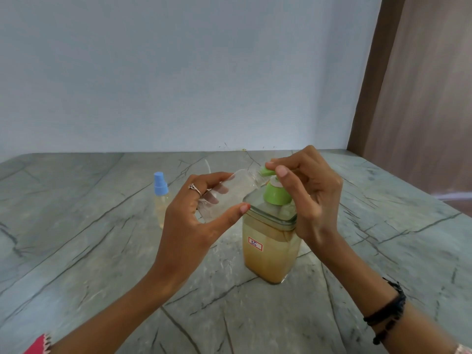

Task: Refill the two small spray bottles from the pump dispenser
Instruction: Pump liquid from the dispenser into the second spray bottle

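Two small spray bottles are seen. One, an uncapped clear bottle point(224, 194), is held tilted in the left hand point(194, 215), gripped between thumb and curled fingers, with its open neck brought against the green spout of the pump dispenser point(270, 226). Part of this bottle is hidden behind the fingers, and whether any liquid lies inside cannot be told. The second, a capped bottle point(161, 198) with a blue cap and pale yellow liquid, stands upright on the table point(76, 226), left of the hands and partly covered by the left hand. The single dispenser stands at the centre of the table, filled with amber liquid; a red-bordered white label point(255, 243) on it bears handwriting that seems to read "35". The green pump head point(267, 171) is pressed under the fingertips of the right hand point(309, 192), which hides the dispenser's right shoulder. A ring point(194, 188) is worn on the left hand, dark bracelets point(390, 310) on the right wrist.
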The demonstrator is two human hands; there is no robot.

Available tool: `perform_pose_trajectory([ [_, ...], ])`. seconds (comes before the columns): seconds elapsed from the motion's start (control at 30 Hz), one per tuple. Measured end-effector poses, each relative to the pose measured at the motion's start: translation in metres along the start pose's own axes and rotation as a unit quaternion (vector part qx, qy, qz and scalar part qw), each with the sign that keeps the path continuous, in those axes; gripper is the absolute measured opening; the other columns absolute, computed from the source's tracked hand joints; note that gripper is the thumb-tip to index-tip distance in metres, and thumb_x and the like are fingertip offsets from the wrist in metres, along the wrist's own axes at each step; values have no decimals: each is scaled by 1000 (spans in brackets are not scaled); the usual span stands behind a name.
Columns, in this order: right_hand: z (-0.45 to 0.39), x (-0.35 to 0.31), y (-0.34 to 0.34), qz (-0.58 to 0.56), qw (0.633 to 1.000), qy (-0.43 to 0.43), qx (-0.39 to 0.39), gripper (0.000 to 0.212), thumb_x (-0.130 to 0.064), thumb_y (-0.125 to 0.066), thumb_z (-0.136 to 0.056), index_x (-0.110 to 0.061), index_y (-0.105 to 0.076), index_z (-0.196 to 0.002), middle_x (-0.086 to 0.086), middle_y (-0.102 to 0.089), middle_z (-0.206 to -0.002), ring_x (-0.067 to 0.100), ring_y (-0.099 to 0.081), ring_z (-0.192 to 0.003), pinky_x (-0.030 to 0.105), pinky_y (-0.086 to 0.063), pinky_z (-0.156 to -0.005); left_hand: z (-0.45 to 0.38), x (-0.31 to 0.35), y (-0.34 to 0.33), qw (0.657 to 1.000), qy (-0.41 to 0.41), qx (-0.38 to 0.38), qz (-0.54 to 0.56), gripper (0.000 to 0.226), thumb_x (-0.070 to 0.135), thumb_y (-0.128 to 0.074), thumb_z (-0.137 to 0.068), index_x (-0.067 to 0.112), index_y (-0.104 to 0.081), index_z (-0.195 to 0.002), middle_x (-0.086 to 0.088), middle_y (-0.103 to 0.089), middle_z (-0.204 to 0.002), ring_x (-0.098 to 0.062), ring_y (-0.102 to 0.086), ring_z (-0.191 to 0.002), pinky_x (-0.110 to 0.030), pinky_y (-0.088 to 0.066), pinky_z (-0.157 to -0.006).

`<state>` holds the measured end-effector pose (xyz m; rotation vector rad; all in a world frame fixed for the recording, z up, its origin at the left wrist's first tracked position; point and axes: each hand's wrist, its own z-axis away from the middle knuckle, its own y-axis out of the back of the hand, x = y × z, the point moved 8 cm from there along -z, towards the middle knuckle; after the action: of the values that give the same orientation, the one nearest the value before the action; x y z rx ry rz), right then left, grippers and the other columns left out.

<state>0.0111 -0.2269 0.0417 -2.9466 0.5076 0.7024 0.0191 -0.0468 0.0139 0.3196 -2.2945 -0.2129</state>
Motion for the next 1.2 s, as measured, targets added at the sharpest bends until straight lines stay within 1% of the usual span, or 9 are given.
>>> perform_pose_trajectory([
  [0.13,1,1,0,-1,1000,8,-5,21,-24,-51,-88,-13,-69,-87,8,-62,-83,1,-58,-73,7,-40,-62,0,0,0,1000,2,-1,2,46,55,-67,-63,41,-59,-106,13,-62,-95,-12,-60,-89,-14,-49,-76],
  [0.33,7,0,-1,-20,999,30,-27,23,-19,-46,-90,-14,-65,-102,2,-63,-100,11,-62,-82,21,-46,-62,1,-2,1,1000,8,0,10,46,55,-68,-62,44,-59,-106,14,-63,-97,-14,-62,-93,-13,-49,-75],
  [0.43,13,3,-3,-6,998,37,-56,29,-22,-47,-89,-14,-60,-114,-2,-59,-113,16,-62,-99,29,-50,-75,1,-2,1,1000,6,-1,5,46,55,-67,-62,43,-58,-106,16,-63,-97,-14,-62,-93,-15,-51,-75],
  [0.5,17,3,-5,27,996,45,-77,36,-27,-51,-87,-13,-55,-120,-3,-54,-119,12,-57,-110,25,-48,-84,1,-1,1,1000,4,-1,3,46,55,-67,-62,43,-58,-106,15,-63,-97,-14,-61,-92,-15,-50,-76],
  [0.63,18,-2,-9,102,986,68,-109,57,-42,-61,-80,-13,-49,-127,-4,-46,-126,5,-49,-119,16,-41,-92,1,-1,2,1000,3,-1,7,45,55,-67,-63,47,-58,-106,14,-63,-98,-14,-62,-94,-14,-49,-77],
  [0.77,19,-5,-11,158,974,82,-141,75,-54,-66,-73,-19,-38,-133,-6,-39,-133,-1,-46,-120,14,-48,-85,0,1,2,1000,2,0,10,44,54,-67,-63,44,-58,-105,13,-64,-98,-14,-62,-94,-12,-49,-76],
  [0.93,18,-6,-9,170,975,78,-122,69,-49,-63,-76,-23,-37,-134,-13,-37,-132,-10,-46,-113,28,-55,-70,0,2,3,1000,-2,0,9,44,54,-66,-63,45,-57,-105,13,-64,-97,-13,-62,-92,-10,-48,-75],
  [1.1,17,-5,-9,140,982,78,-103,62,-42,-66,-76,-18,-44,-129,-3,-44,-127,-6,-46,-115,13,-47,-77,0,2,5,1000,-7,1,1,43,55,-65,-64,46,-56,-105,15,-63,-96,-9,-61,-91,-8,-47,-74],
  [1.2,16,-5,-9,137,982,79,-98,60,-40,-67,-74,-17,-45,-126,2,-47,-122,-6,-47,-112,12,-47,-73,0,2,5,1000,-7,-3,-6,45,56,-65,-64,44,-57,-106,16,-62,-95,-8,-60,-91,-9,-47,-74],
])
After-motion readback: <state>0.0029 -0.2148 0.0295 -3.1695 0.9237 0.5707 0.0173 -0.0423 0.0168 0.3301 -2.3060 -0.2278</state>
